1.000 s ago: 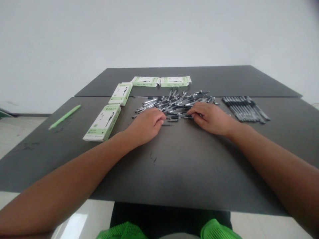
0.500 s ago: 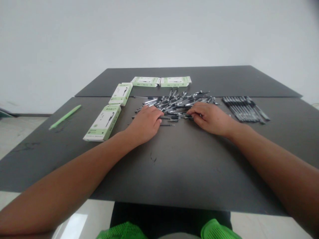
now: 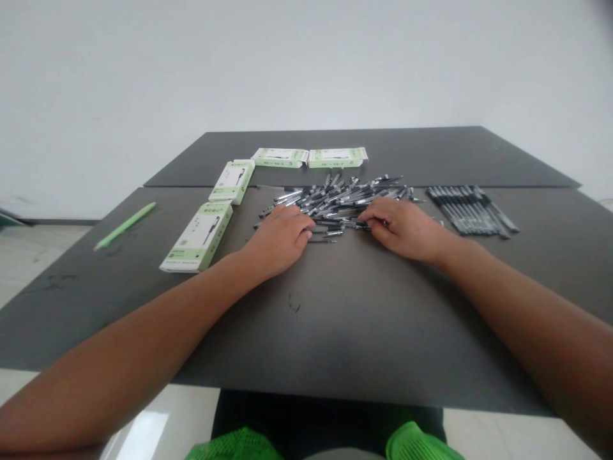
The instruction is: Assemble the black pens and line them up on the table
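A loose pile of black-and-clear gel pens (image 3: 345,195) lies in the middle of the table. At its near left edge rests my left hand (image 3: 280,236), fingers curled down and closed at a pen (image 3: 328,224) that sticks out from the fingertips. My right hand (image 3: 405,227) is at the near right edge, thumb and index pinched on a pen at the pile; the other fingers are partly hidden. Between the hands lie a short clear piece (image 3: 332,234) and a thin refill (image 3: 323,241). A tidy row of capped pens (image 3: 467,209) lies right of my right hand.
Several white-and-green pen boxes bound the pile: a near-left box (image 3: 198,236), one behind it (image 3: 233,181), and two at the back (image 3: 280,156). A large light-green pen (image 3: 125,227) lies far left on the dark table (image 3: 354,319). A wall stands behind.
Both hands stay almost where they were, with my left fingers shifting slightly. The short piece between them has turned and now looks lighter.
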The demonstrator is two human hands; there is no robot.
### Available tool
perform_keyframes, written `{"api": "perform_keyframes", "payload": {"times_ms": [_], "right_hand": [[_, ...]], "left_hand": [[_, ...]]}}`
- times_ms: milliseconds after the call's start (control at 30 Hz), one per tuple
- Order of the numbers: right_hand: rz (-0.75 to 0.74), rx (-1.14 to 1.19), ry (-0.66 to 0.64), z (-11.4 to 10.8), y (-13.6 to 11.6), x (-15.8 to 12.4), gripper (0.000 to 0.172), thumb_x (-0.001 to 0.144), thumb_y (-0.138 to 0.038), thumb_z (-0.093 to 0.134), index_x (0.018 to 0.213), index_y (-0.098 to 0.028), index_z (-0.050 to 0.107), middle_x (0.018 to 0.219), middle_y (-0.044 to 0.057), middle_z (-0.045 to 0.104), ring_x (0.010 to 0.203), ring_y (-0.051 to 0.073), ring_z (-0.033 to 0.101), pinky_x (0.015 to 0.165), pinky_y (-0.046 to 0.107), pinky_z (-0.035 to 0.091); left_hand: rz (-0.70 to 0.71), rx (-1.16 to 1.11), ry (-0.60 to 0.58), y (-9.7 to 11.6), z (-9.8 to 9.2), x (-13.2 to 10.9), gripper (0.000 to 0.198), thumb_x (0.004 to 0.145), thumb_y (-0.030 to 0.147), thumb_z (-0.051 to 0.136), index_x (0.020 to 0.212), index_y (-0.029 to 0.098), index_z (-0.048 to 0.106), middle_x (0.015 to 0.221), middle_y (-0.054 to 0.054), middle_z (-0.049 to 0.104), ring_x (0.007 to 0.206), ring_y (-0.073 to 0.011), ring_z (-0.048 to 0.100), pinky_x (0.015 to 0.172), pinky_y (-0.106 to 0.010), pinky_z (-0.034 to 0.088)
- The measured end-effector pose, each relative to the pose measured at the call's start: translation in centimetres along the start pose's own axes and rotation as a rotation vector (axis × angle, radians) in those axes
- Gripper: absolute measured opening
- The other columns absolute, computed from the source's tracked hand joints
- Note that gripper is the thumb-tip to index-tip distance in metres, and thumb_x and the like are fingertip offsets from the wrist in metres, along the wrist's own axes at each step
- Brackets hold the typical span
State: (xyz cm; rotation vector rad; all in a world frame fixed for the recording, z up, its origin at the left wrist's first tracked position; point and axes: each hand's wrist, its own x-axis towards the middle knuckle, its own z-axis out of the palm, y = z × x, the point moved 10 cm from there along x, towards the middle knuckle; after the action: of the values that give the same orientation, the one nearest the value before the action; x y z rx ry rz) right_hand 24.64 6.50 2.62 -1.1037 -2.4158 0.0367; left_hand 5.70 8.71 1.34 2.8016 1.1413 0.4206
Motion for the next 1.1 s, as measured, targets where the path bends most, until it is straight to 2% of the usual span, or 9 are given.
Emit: {"api": "perform_keyframes", "payload": {"times_ms": [333,600,867,1100], "right_hand": [[-0.013,0.001,-0.015,0.11,-0.18,0.04,0.029,0.098,-0.011,0.052,0.108,-0.015,0.078,0.102,0.013,0.078,0.096,0.030,0.074,0.088,0.042,0.057],[-0.014,-0.009,-0.001,0.12,-0.11,-0.03,0.028,0.097,-0.012,0.054,0.109,-0.017,0.078,0.103,0.012,0.078,0.097,0.028,0.074,0.088,0.040,0.057],[-0.015,0.012,-0.009,0.25,-0.08,-0.01,0.028,0.096,-0.011,0.055,0.109,-0.016,0.079,0.103,0.014,0.078,0.098,0.031,0.074,0.089,0.044,0.057],[-0.024,-0.006,-0.011,0.26,-0.30,0.03,0.028,0.096,-0.011,0.054,0.109,-0.015,0.079,0.102,0.014,0.078,0.097,0.032,0.074,0.088,0.044,0.058]], "left_hand": [[-0.015,-0.052,-0.014,-0.41,0.45,0.17,0.026,0.106,0.029,0.058,0.108,0.017,0.081,0.104,-0.011,0.073,0.105,-0.0301,0.064,0.105,-0.049,0.049],[-0.057,-0.108,0.020,-0.57,0.22,0.25,0.014,0.101,0.026,0.063,0.094,0.017,0.073,0.098,-0.010,0.071,0.101,-0.0290,0.063,0.102,-0.048,0.049],[-0.067,-0.123,0.030,-0.78,0.39,0.23,0.008,0.100,0.023,0.064,0.094,0.019,0.068,0.099,-0.009,0.072,0.102,-0.0288,0.063,0.101,-0.047,0.049],[-0.043,-0.109,0.014,-0.59,0.56,0.20,0.011,0.101,0.022,0.063,0.102,0.019,0.074,0.102,-0.009,0.073,0.104,-0.0290,0.064,0.102,-0.047,0.050]]}}
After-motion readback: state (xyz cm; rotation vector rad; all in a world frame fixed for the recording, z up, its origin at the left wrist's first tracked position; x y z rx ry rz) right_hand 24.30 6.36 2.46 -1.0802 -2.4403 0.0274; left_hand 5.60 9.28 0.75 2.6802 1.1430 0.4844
